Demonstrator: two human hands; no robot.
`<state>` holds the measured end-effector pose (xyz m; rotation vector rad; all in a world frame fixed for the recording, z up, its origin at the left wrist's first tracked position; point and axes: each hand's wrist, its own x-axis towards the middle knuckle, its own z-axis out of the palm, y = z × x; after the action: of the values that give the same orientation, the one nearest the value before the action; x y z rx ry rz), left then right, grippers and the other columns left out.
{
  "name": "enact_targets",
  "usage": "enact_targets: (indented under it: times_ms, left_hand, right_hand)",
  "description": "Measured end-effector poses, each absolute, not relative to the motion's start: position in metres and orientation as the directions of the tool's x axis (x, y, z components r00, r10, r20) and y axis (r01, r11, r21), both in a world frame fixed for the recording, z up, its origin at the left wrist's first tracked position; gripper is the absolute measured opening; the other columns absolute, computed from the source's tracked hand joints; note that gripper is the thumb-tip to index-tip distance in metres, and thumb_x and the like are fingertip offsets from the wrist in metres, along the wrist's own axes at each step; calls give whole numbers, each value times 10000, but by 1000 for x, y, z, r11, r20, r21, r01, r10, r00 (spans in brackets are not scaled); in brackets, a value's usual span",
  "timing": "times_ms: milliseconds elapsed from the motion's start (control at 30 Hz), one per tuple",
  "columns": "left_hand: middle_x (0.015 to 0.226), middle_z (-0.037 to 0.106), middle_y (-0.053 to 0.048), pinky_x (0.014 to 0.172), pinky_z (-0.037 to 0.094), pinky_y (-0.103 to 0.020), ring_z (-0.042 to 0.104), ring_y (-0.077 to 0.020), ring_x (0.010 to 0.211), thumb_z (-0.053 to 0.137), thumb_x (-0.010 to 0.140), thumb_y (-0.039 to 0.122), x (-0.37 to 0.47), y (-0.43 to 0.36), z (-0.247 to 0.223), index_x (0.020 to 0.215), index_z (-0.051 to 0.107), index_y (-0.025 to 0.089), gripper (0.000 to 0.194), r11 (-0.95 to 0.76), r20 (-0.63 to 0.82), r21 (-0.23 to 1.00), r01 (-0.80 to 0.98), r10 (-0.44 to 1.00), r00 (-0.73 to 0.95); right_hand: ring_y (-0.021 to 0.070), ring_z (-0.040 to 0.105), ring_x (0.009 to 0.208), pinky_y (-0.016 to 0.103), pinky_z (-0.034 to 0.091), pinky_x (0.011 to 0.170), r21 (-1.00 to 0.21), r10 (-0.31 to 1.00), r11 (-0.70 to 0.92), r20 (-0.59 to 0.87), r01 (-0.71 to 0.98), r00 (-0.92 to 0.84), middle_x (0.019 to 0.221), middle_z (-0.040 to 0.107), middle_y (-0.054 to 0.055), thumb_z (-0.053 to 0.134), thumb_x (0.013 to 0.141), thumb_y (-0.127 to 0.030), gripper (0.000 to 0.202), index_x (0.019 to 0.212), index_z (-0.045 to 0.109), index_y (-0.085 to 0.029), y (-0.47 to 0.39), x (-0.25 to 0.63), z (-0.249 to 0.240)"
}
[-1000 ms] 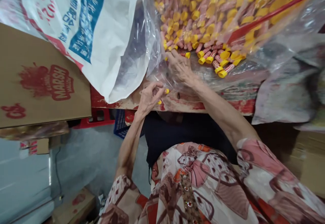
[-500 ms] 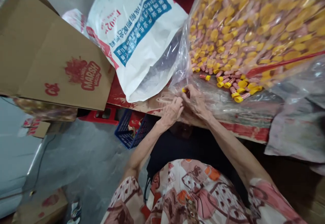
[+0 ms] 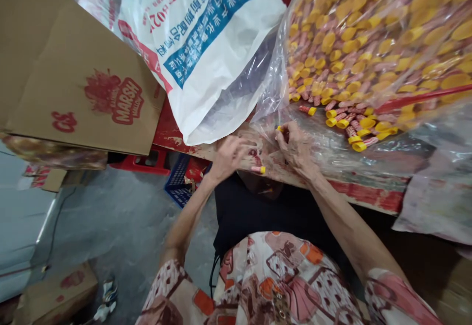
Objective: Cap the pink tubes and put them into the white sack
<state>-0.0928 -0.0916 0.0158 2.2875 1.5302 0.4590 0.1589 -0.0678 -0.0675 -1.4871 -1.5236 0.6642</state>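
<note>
My right hand [image 3: 295,149] pinches a small yellow-capped tube [image 3: 279,129] between thumb and fingers; most of the tube is hidden. To its left, my left hand [image 3: 229,156] is slightly blurred, fingers stretched out over the table beside the mouth of the white sack [image 3: 206,103]. Between the hands, a loose pink tube with a yellow cap [image 3: 259,169] lies at the table's front edge. Just beyond my right hand, several similar tubes [image 3: 356,126] are spilled in front of a large clear plastic bag [image 3: 283,81] full of them.
A worn red table [image 3: 361,195] carries the bags. At the left stands a cardboard box [image 3: 40,84] with red print. Below are a red stool [image 3: 157,163] and a blue plastic crate [image 3: 177,187]. Another carton [image 3: 61,290] sits on the grey floor.
My hands have come apart, the left moving left toward the sack's mouth. One yellow-capped tube now shows at the table edge. The view has shifted slightly.
</note>
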Motion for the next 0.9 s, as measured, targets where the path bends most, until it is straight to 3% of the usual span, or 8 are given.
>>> enact_targets:
  times_ms: [133,233,333,400,500,600,767,900]
  left_hand:
    - [1494,688,-190,1315,473,-576,612,-336,1477,596,1117,286,-118,12,-2,1449,635,182,350,-170,204,399,901,974,93]
    - [1350,754,-183,1309,459,-639,662,-375,1412,699,1052,275,-128,50,-16,1290,692,196,251,-111,179,458,882,983,30]
    - [1149,767,-124,1175,579,-552,759,-320,1184,733,1040,281,-126,43,-19,1232,674,216,212,-72,212,565,822,975,-61]
    - [1015,735,-66,978,656,-462,779,-256,952,708,1076,340,-114,21,-18,1300,634,219,265,-30,196,687,726,970,-145]
    - [903,700,-8,743,642,-323,739,-172,748,737,1075,430,-80,-19,-15,1274,629,233,301,68,-1,939,338,981,-194]
    - [884,724,-1,693,617,-262,731,-142,738,815,1020,459,-41,-53,-12,1223,662,221,348,177,-175,983,49,984,-30]
    - [838,700,23,641,586,-212,621,-85,643,817,1017,499,-26,-77,-3,1216,701,225,358,134,-135,990,43,991,5]
    - [914,736,-7,664,610,-217,665,-98,705,882,963,468,-42,-72,0,1168,734,216,357,138,-141,979,150,990,12]
  right_hand:
    - [253,670,775,417,563,785,-866,944,167,278,471,176,886,714,52,512,1124,-550,321,966,593,-283,-66,156,-64]
    - [232,622,714,416,561,746,-846,883,228,388,482,262,900,701,50,532,1121,-546,320,969,607,-276,-61,158,-62]
    - [240,633,757,426,567,774,-834,880,210,389,511,273,943,712,61,520,1131,-540,325,965,607,-275,-57,162,-63]
    - [247,644,774,423,566,787,-842,911,177,336,509,239,906,718,53,518,1140,-549,353,920,581,-279,-57,161,-62]
    - [239,658,763,408,570,797,-913,931,122,241,390,274,858,734,36,536,1150,-576,384,906,579,-283,-60,146,-53]
    - [217,672,761,375,579,786,-979,904,75,147,189,401,853,737,20,558,1137,-630,413,931,594,-274,-71,118,-36]
    - [210,695,763,357,584,762,-990,885,126,140,62,443,879,742,20,565,1135,-617,392,952,575,-270,-89,95,-23]
    - [243,688,832,433,586,891,-948,907,96,209,304,367,971,751,54,496,1175,-506,326,957,571,-276,-79,125,-34]
